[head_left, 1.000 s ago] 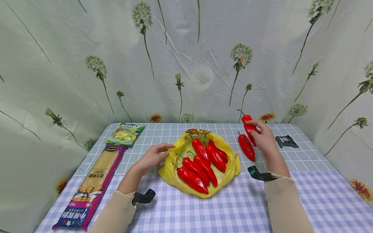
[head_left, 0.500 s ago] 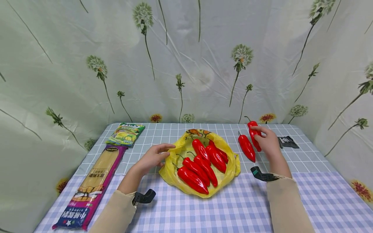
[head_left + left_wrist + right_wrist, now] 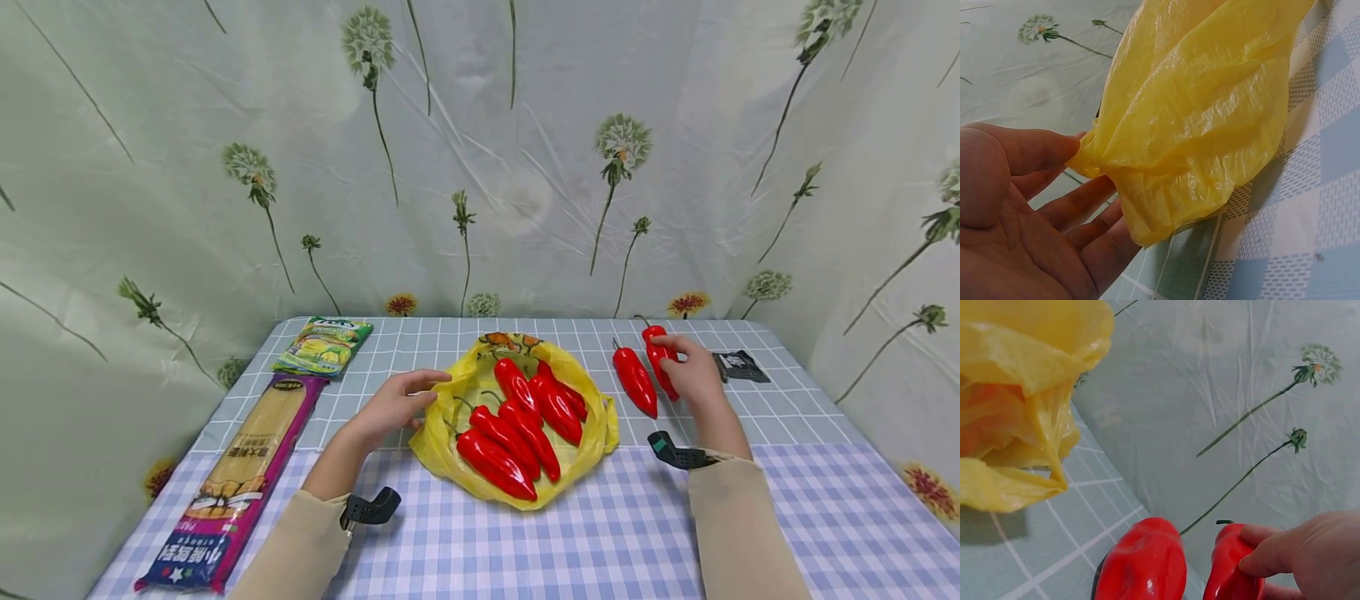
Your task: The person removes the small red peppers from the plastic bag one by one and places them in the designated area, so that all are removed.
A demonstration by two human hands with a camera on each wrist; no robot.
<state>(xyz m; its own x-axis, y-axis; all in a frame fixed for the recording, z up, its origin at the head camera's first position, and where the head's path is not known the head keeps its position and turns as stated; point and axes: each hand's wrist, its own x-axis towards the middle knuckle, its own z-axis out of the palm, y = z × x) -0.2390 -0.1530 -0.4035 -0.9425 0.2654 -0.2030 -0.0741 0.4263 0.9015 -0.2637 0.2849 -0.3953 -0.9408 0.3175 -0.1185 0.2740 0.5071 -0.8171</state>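
A yellow plastic bag (image 3: 592, 450) lies open at mid-table with several red peppers (image 3: 495, 463) inside. My left hand (image 3: 393, 408) pinches its left edge between thumb and fingers; in the left wrist view the hand (image 3: 1041, 212) grips a gathered fold of the bag (image 3: 1197, 119). Right of the bag, my right hand (image 3: 693, 375) holds a red pepper (image 3: 660, 358), stem pointing away. Another red pepper (image 3: 634, 382) lies just left of it. The right wrist view shows the hand (image 3: 1304, 556) pinching its pepper (image 3: 1229, 565) beside the other pepper (image 3: 1147, 562).
A green and yellow packet (image 3: 322, 346) lies at the back left, above a long purple pasta package (image 3: 243, 467). A small black packet (image 3: 741, 365) is right of my right hand. A floral curtain (image 3: 525, 167) stands behind the table.
My right hand has moved right and then slightly nearer with its pepper, which is now lower beside the lying one. The left hand and the bag have stayed in place.
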